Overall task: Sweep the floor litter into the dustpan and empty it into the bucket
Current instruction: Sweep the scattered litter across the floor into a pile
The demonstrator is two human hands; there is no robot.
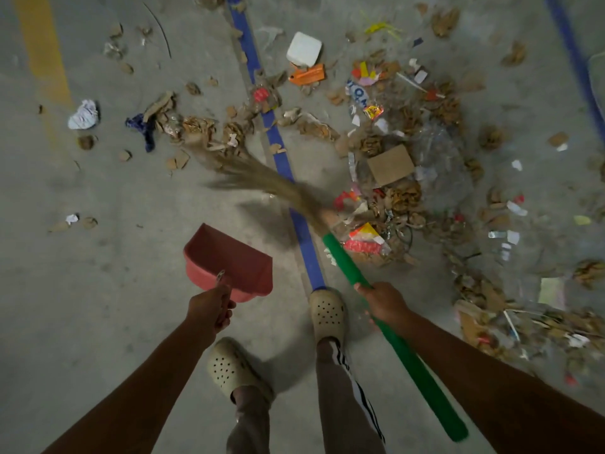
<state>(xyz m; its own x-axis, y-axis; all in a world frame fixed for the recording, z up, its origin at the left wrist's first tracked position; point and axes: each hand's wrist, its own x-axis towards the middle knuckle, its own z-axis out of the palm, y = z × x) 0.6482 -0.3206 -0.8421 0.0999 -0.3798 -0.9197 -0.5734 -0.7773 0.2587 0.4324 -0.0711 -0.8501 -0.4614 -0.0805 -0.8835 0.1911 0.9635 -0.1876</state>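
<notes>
My right hand (383, 303) grips the green handle of a broom (347, 260). Its straw bristles (252, 173) reach up and left across the floor, blurred, their tips among scraps of brown cardboard. My left hand (211, 309) holds the handle of a red dustpan (229, 260), which hangs above the concrete floor with its mouth facing up and right. The dustpan looks empty. A big heap of litter (399, 178), cardboard bits, wrappers and clear plastic, lies right of the broom. No bucket is in view.
A blue tape line (278, 139) runs down the floor to my right foot (327, 312); my left foot (229, 368) is behind it. A white box (303, 49), an orange card (307, 74), a crumpled white paper (83, 114) and a yellow stripe (42, 50) lie farther off.
</notes>
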